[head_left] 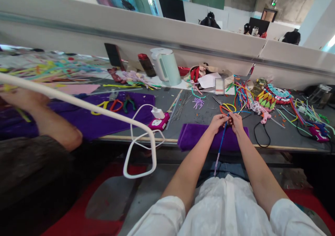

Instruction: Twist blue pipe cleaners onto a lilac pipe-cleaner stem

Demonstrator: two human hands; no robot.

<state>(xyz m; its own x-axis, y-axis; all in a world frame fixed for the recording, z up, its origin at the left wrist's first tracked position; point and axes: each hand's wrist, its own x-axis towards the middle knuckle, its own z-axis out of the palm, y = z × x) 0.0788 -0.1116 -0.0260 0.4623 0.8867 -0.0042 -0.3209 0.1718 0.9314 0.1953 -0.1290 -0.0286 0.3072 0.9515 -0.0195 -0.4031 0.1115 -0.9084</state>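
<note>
From my station I observe the left forearm (194, 155) and right forearm (253, 159) extended forward, bare, converging toward each other. My left hand (218, 123) and right hand (237, 122) are positioned side by side, close together, fingers (224, 118) curled and pinched.

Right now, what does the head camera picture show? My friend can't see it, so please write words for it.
A person's left hand and right hand hold a thin blue strand above a folded purple cloth. Scissors lie just beyond, a pale kettle stands farther back, and another person's arm is at the left.
</note>
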